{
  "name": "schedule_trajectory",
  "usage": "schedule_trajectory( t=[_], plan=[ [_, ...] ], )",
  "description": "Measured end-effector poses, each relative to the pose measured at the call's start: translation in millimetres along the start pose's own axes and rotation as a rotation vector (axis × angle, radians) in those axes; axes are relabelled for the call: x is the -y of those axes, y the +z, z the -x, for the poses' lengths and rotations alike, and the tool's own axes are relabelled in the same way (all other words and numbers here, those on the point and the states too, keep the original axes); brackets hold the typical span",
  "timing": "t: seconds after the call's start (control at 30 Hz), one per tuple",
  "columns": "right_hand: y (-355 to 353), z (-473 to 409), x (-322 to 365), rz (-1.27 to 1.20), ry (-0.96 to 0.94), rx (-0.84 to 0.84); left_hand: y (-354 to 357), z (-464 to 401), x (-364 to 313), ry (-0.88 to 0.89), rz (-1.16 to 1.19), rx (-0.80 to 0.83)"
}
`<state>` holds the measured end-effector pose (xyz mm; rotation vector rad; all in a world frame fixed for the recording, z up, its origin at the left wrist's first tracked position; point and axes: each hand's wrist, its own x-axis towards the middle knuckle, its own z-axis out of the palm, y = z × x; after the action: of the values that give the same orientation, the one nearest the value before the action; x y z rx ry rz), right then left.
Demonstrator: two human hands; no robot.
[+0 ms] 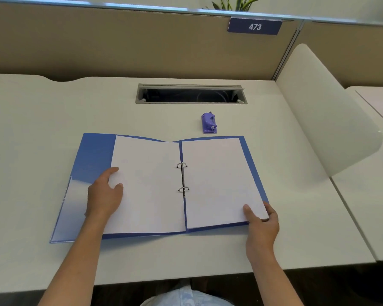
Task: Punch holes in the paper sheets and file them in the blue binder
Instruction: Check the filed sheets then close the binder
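The blue binder [93, 155] lies open flat on the desk. White paper sheets sit on both sides of its two metal rings [182, 177]: a left stack [150, 184] and a right stack [219, 177]. My left hand [104, 193] rests on the left stack's outer edge, fingers loosely bent. My right hand [262, 219] grips the near right corner of the right stack and binder cover, thumb on top. A purple hole punch [209, 123] stands behind the binder, apart from both hands.
A cable slot [191, 93] is cut into the white desk [53, 111] behind the punch. A beige partition [119, 40] with a "473" sign closes the back. A white curved divider [327, 111] bounds the right side.
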<state>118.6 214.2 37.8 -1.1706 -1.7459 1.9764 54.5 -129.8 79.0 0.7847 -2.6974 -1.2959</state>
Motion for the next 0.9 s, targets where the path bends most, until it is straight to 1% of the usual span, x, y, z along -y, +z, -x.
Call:
schedule_trajectory(
  t=[0.07, 0.23, 0.4, 0.67, 0.73, 0.8, 0.9],
  plan=[
    [-6.8, -5.3, -0.6, 0.027, -0.037, -0.033, 0.7, 1.8, -1.2, -0.007, -0.022, -0.01],
    [-16.2, -7.7, -1.0, 0.227, -0.21, -0.087, 0.6, 2.5, -1.3, -0.012, -0.028, -0.006],
    [-12.6, -6.8, 3.9, 0.382, -0.272, -0.125, -1.5, 4.1, -1.6, -0.02, -0.005, 0.005],
    [-6.0, 3.2, 11.5, 0.501, -0.392, -0.099, -4.3, 6.8, -3.9, -0.005, -0.002, 0.012],
    [-3.4, 7.2, 13.1, 0.559, -0.5, -0.114, -4.5, 7.0, -4.9, -0.007, -0.002, 0.011],
    [-0.9, 11.1, 17.1, 0.649, -0.668, -0.143, -4.9, 6.7, -4.4, -0.008, 0.006, 0.007],
    [7.5, 20.1, 26.5, 0.637, -0.853, -0.143, -4.7, 5.3, -1.8, -0.004, 0.014, -0.005]
  ],
)
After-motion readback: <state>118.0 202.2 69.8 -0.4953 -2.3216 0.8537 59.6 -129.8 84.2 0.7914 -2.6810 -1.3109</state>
